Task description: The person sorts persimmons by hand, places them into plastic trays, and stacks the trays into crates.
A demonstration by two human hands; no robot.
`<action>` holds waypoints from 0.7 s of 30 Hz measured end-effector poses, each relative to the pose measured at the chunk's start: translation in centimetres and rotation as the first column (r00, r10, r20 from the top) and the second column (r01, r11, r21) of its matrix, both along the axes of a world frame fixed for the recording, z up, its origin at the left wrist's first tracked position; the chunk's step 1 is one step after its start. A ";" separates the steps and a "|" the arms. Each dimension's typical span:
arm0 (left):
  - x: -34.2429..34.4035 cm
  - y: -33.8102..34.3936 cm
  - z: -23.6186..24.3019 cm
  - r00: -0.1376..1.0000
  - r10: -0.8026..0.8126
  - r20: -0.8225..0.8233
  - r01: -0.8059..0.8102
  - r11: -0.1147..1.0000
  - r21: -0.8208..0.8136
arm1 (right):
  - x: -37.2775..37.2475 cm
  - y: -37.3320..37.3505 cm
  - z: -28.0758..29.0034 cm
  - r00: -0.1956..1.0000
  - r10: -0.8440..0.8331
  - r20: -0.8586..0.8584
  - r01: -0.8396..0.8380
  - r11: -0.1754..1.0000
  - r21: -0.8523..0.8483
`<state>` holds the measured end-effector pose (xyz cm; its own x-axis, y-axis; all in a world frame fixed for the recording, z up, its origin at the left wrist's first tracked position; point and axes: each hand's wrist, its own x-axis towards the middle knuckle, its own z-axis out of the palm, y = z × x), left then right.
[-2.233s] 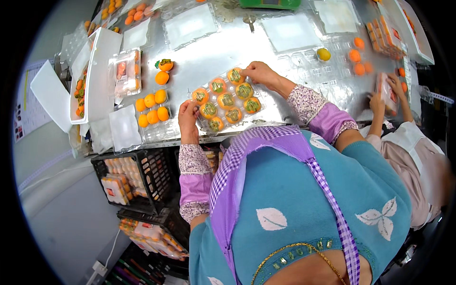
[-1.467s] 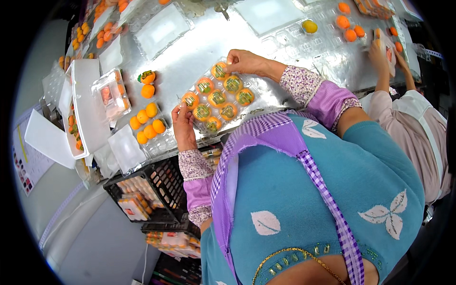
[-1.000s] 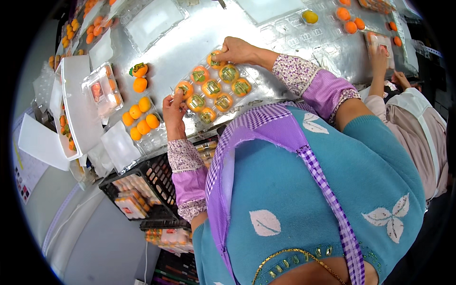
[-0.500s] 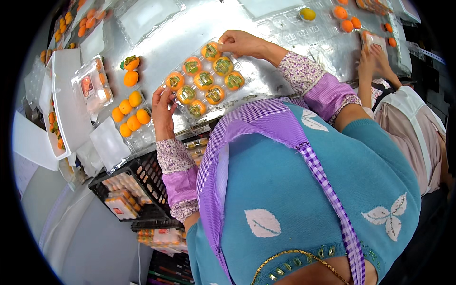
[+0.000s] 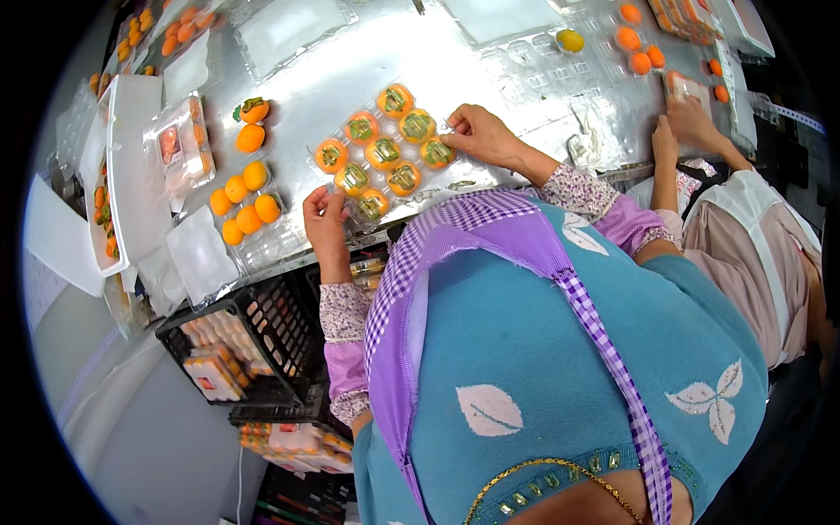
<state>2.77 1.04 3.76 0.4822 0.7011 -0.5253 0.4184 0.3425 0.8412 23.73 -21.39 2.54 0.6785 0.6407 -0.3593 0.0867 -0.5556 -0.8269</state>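
Observation:
A clear plastic pack point(image 5: 385, 153) of several orange persimmons with green calyxes lies on the metal table. My left hand point(image 5: 325, 219) grips its lower left corner, fingers curled. My right hand point(image 5: 486, 136) pinches the right edge beside a persimmon. Left of the pack, more persimmons point(image 5: 249, 136) sit loose on the metal, and others fill part of a plastic tray point(image 5: 267, 208) beside a white pad point(image 5: 199, 252).
A packed clamshell point(image 5: 171, 144), white foam box point(image 5: 131, 175) and black crate point(image 5: 271, 337) are at left. A co-worker's hands point(image 5: 691, 118) handle a package at right. Plastic trays point(image 5: 525, 70), orange fruit point(image 5: 628, 38) and a yellow fruit point(image 5: 570, 40) lie farther back.
My right hand has moved from the pack's upper right corner down along its right edge. My left hand has slid down to the lower left corner. The view has shifted.

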 end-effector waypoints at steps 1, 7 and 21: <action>-0.1 -0.5 0.2 1.000 0.013 -0.002 -0.013 1.000 -0.002 | -0.1 -0.1 0.3 1.000 0.006 0.026 -0.006 1.000 0.000; -0.7 -3.4 1.5 0.999 -0.043 -0.032 0.043 0.999 -0.001 | -0.3 -0.3 1.7 0.994 0.062 0.091 -0.055 0.996 -0.073; -1.2 -4.0 2.5 0.988 -0.144 -0.060 0.142 0.989 -0.033 | 0.0 0.1 0.3 0.979 0.026 -0.202 -0.043 0.996 -0.078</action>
